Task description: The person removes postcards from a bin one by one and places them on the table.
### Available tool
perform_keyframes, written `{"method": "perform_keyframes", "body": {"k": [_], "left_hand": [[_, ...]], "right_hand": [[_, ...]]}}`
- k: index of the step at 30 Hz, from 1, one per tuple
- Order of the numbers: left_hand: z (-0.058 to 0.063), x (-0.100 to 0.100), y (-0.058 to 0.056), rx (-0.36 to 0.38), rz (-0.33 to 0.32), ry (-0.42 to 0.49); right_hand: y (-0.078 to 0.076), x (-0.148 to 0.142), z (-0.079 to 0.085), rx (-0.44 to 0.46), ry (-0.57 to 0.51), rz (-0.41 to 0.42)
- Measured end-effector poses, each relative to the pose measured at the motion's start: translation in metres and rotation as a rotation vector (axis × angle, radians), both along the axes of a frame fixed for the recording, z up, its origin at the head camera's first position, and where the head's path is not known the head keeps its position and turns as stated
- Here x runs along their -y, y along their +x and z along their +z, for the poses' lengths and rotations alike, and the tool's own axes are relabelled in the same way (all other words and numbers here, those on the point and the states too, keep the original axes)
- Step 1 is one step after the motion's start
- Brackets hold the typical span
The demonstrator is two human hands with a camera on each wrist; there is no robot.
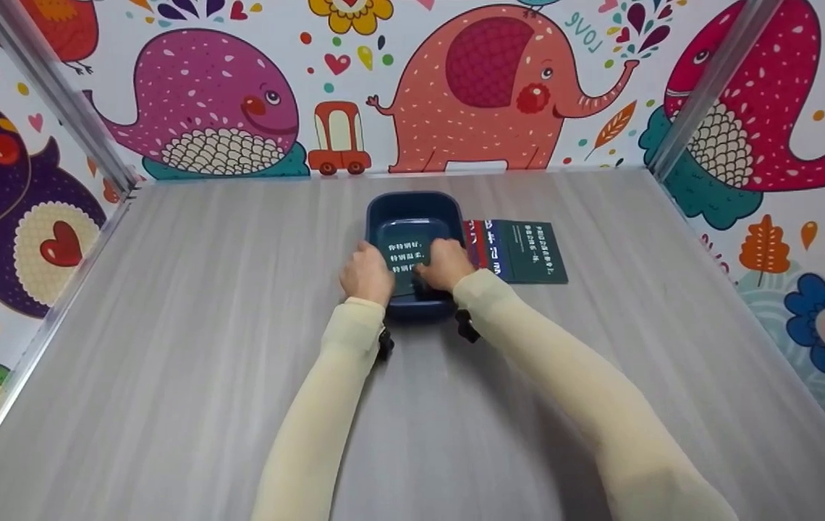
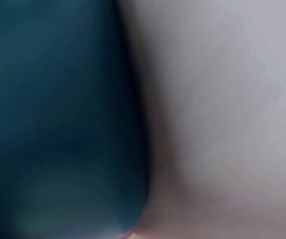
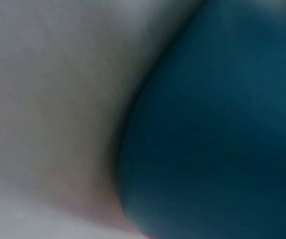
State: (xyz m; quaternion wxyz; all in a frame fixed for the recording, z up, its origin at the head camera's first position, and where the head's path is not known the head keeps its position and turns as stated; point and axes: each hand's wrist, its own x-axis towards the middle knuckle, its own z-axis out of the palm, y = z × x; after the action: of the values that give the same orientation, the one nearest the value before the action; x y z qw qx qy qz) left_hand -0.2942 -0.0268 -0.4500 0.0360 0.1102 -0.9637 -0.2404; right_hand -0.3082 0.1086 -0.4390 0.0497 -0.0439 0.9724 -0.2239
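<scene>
A deep blue rectangular bin (image 1: pixel 413 206) with rounded corners stands in the middle of the table. At its left rim my left hand (image 1: pixel 369 273) grips the side, knuckles outward. My right hand (image 1: pixel 449 265) grips the opposite rim, with its thumb over the inside. Between the hands, a dark green booklet (image 1: pixel 402 250) with white lettering lies inside the bin. Its side edges are partly hidden by my fingers. Both wrist views are blurred: the bin's wall (image 2: pixel 68 99) fills the left of one, and the same wall (image 3: pixel 217 124) fills the right of the other.
Right of the bin lie overlapping booklets: a dark green one (image 1: pixel 534 253), with blue and red ones (image 1: pixel 481 239) showing beneath or beside it, partly hidden by the bin. The grey wood-grain table (image 1: pixel 224 304) meets cartoon-printed walls (image 1: pixel 344 65) at the back and sides.
</scene>
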Motion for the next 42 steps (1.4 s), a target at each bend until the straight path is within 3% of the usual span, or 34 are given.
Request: {"method": "perform_keyframes", "body": {"k": [6, 17, 31, 42], "left_hand": [[-0.002, -0.001, 0.001, -0.043, -0.001, 0.000], [0.000, 0.000, 0.000, -0.040, 0.011, 0.011], [-0.001, 0.001, 0.000, -0.019, -0.001, 0.011], [0.001, 0.001, -0.001, 0.028, 0.003, 0.020]], "right_hand": [[-0.004, 0.004, -0.005, 0.037, 0.044, 0.003], [-0.002, 0.005, -0.009, -0.040, 0.042, 0.042], [-0.003, 0.006, -0.008, 0.018, -0.024, -0.062], [0.002, 0.005, -0.003, -0.010, -0.134, -0.131]]}}
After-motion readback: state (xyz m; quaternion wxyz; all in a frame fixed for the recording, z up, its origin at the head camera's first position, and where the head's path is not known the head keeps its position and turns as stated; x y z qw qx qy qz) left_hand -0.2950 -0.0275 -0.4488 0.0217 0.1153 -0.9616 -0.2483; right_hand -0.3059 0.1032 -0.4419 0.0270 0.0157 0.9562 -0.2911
